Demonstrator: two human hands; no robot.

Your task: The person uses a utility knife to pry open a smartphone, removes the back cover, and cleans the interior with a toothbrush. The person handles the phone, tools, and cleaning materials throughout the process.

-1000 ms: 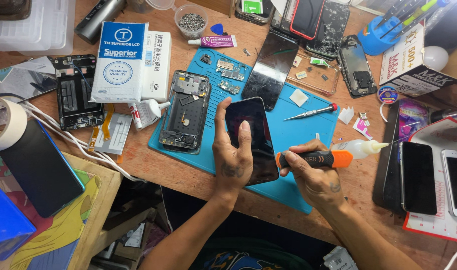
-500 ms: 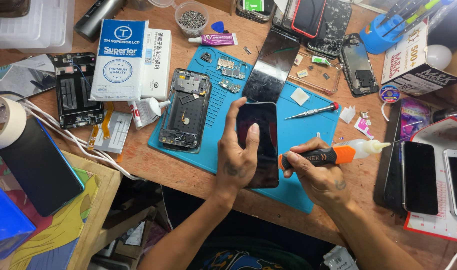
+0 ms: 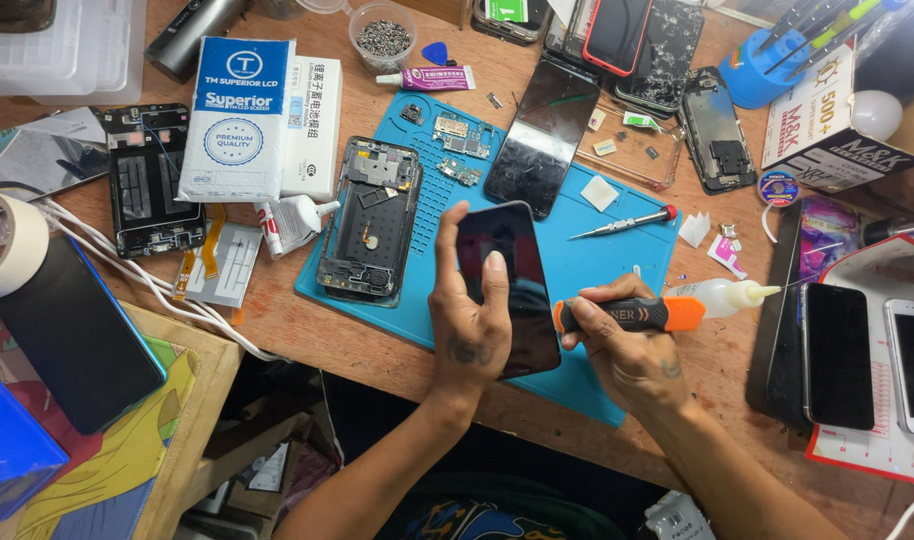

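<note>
My left hand (image 3: 469, 318) holds a black phone screen (image 3: 509, 285) upright above the blue work mat (image 3: 587, 265), thumb on its left edge and a finger on the glass. My right hand (image 3: 627, 350) grips a black and orange tool (image 3: 627, 315), its tip against the screen's right edge. An opened phone frame (image 3: 369, 220) lies on the mat to the left. Another dark screen (image 3: 543, 135) lies at the mat's far side, next to small circuit boards (image 3: 455, 140).
A small screwdriver (image 3: 622, 222) and a glue bottle (image 3: 722, 295) lie right of the hands. White boxes (image 3: 252, 115), a disassembled phone (image 3: 149, 180), tape roll (image 3: 7, 245) and a dark phone (image 3: 77, 335) sit left. More phones (image 3: 837, 355) lie right, a blue tool holder (image 3: 762, 65) at the back.
Both hands with the screen and the tool have shifted slightly toward me and to the right. The tool's tip stays at the screen's right edge.
</note>
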